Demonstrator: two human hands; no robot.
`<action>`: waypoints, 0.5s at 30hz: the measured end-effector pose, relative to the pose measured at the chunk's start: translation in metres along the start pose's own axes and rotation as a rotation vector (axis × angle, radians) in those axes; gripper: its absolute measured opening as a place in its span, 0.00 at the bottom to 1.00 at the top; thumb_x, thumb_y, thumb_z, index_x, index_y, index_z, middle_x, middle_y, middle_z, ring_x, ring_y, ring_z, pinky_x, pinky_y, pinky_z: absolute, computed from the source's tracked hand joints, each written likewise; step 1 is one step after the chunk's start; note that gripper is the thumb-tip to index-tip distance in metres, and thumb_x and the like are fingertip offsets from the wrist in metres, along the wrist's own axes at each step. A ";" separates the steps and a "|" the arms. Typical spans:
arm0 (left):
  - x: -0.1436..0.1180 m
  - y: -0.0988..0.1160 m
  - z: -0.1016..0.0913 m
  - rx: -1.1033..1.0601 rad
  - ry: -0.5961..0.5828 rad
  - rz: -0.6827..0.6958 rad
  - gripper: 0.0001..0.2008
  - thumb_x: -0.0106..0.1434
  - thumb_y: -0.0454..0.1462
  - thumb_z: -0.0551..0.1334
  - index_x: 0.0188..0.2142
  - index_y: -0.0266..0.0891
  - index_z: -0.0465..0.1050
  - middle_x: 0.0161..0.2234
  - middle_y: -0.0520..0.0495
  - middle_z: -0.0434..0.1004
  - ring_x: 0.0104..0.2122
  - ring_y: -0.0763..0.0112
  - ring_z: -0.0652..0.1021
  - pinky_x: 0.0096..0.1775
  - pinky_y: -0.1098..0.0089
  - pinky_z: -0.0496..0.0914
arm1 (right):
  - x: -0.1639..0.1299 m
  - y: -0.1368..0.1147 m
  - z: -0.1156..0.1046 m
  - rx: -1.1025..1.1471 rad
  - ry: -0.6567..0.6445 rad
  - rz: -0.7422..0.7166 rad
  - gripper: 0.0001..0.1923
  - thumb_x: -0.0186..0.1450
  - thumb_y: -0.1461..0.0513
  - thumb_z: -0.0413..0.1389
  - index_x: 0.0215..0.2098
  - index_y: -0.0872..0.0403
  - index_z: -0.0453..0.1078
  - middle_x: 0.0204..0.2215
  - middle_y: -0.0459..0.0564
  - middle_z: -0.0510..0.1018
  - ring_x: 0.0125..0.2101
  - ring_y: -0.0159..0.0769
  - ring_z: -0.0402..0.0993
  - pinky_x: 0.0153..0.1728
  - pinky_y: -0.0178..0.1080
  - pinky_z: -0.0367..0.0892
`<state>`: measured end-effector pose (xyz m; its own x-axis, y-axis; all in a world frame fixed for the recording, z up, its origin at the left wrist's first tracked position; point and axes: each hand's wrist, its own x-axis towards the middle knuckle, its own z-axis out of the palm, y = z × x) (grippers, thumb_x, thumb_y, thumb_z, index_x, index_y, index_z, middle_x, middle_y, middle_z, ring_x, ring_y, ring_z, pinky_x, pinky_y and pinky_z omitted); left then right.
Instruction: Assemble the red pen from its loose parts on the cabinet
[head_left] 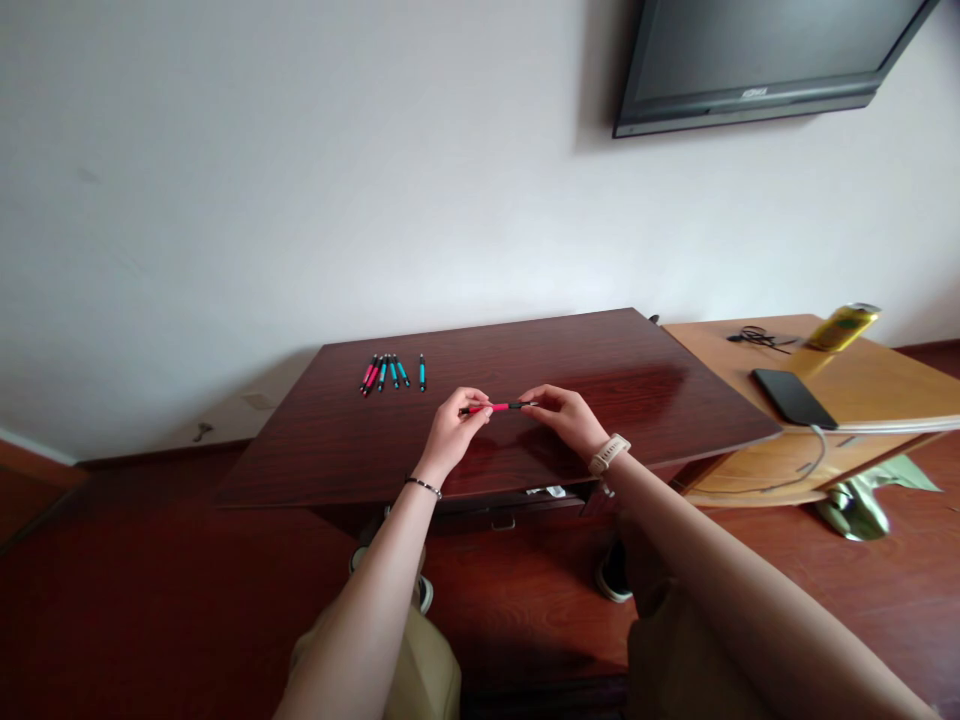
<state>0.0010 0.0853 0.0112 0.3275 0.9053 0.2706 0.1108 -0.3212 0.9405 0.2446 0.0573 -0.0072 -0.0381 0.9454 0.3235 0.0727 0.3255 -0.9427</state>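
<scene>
Near frame centre, left hand point(456, 420) pinches the left part of a pink-and-black pen point(500, 407); right hand point(566, 414) has thumb and finger together at its dark right end. Pen sits roughly level over the tabletop point(570, 350); too small to tell if the right hand grips a separate part. Step in hand looks like two-handed work on the pen; next move probably calls for a steady left hold and fine finger control on the right. Left of centre: pink pens point(367, 375) and blue pens point(383, 373) side by side, lone blue pen point(422, 372) just apart. Front edge passes below the hands, back edge by the wall point(300, 180), right edge beside a wooden cabinet point(705, 345) with phone point(793, 398) and yellow can point(844, 328). Most room for moving: right of the hands and toward the back edge; tighter leftward, near the pens.
</scene>
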 end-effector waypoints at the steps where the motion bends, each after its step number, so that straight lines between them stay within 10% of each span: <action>1: 0.001 0.000 -0.003 -0.017 0.006 -0.003 0.12 0.65 0.41 0.68 0.45 0.38 0.75 0.42 0.44 0.81 0.40 0.66 0.81 0.43 0.67 0.74 | 0.001 0.002 -0.001 -0.036 -0.003 -0.014 0.16 0.63 0.51 0.69 0.43 0.52 0.81 0.43 0.52 0.86 0.43 0.42 0.82 0.50 0.45 0.75; 15: 0.010 -0.033 -0.017 -0.306 0.194 -0.091 0.14 0.58 0.40 0.75 0.42 0.38 0.80 0.45 0.42 0.84 0.44 0.64 0.83 0.52 0.61 0.76 | 0.007 0.016 -0.003 -0.009 0.136 0.033 0.18 0.61 0.49 0.69 0.43 0.51 0.78 0.37 0.50 0.85 0.38 0.42 0.83 0.43 0.43 0.77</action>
<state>-0.0158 0.1095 -0.0140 0.1425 0.9715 0.1894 -0.1642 -0.1655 0.9724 0.2487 0.0689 -0.0201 0.0995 0.9483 0.3013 0.0808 0.2941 -0.9524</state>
